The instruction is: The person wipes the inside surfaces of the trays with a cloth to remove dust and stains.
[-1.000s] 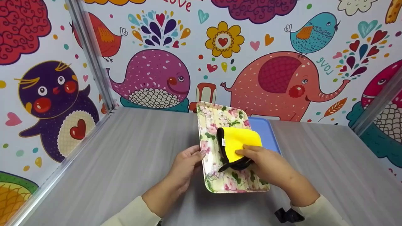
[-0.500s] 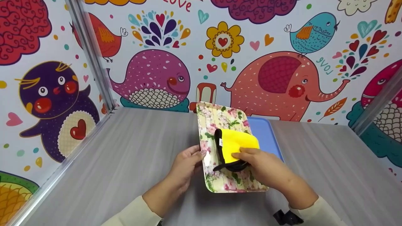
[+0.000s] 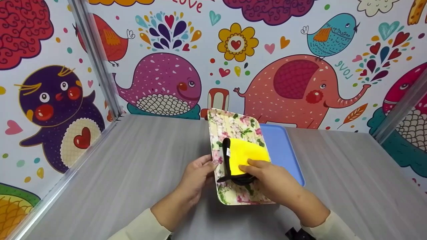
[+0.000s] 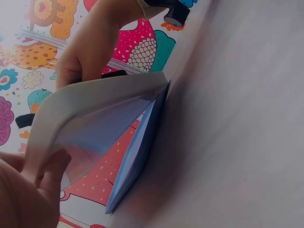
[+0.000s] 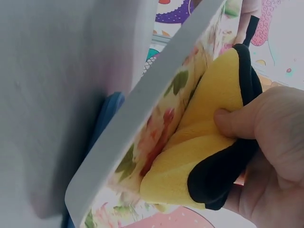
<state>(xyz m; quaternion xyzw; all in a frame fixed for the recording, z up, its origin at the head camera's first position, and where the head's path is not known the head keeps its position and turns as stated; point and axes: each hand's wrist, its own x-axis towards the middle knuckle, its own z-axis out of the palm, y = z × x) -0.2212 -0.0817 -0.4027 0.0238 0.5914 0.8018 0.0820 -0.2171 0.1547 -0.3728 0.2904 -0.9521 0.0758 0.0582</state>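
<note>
A floral tray [image 3: 233, 123] with pink blossoms and green leaves is held tilted above the table. My left hand [image 3: 196, 178] grips its left edge, thumb on the front and fingers behind; the left wrist view shows the tray's pale underside [image 4: 95, 99]. My right hand [image 3: 275, 181] pinches a folded yellow cloth [image 3: 247, 153] with black edging and a small white tag. In the right wrist view the yellow cloth [image 5: 204, 114] lies against the tray's floral face, the thumb on its yellow side. Part of the tray's right edge is hidden behind the right hand.
A blue tray [image 3: 283, 146] lies on the grey table [image 3: 150, 160] behind and to the right of the floral one, partly covered by it. Walls printed with cartoon animals [image 3: 166, 83] enclose the back and sides of the table.
My right hand has slid the yellow cloth left and slightly down across the floral tray. More of the blue tray shows on the right. The left hand has stayed nearly still.
</note>
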